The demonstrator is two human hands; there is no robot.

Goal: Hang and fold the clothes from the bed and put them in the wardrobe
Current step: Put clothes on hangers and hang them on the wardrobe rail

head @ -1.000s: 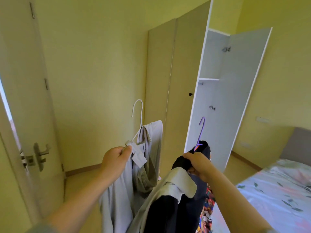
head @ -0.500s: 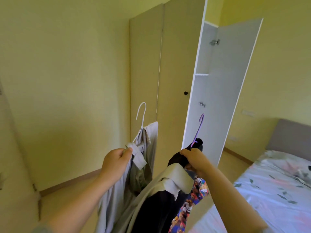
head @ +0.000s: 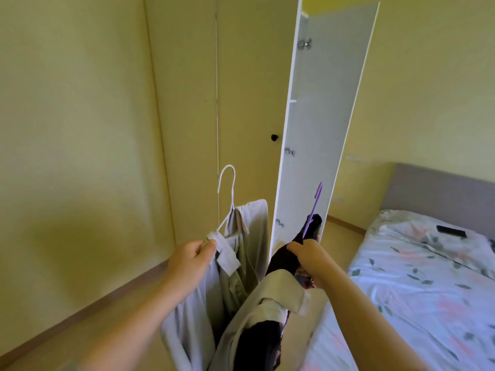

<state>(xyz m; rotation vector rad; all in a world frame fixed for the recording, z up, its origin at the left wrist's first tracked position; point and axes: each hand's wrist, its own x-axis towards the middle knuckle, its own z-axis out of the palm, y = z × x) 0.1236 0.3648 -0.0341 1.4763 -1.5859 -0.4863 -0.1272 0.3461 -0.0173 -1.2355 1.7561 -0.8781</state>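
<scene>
My left hand (head: 191, 259) grips the shoulder of a white hanger (head: 227, 194) that carries a pale grey garment (head: 250, 236), hook pointing up. My right hand (head: 309, 257) holds a purple hanger (head: 316, 202) draped with a dark garment (head: 284, 257); more cloth, beige and patterned, hangs below it over my right forearm. Both hangers are in front of the wardrobe (head: 249, 103), near the gap beside its open white door (head: 329, 116). The inside of the wardrobe is mostly hidden; one shelf edge shows.
The bed (head: 417, 285) with a floral sheet lies to the right, a dark flat object (head: 451, 232) on it near the grey headboard (head: 439, 194). Yellow wall to the left, wooden floor below.
The view has swung right and closer to the wardrobe; the room door at the left has left the frame. Both hands keep their hangers, now nearer the open wardrobe door.
</scene>
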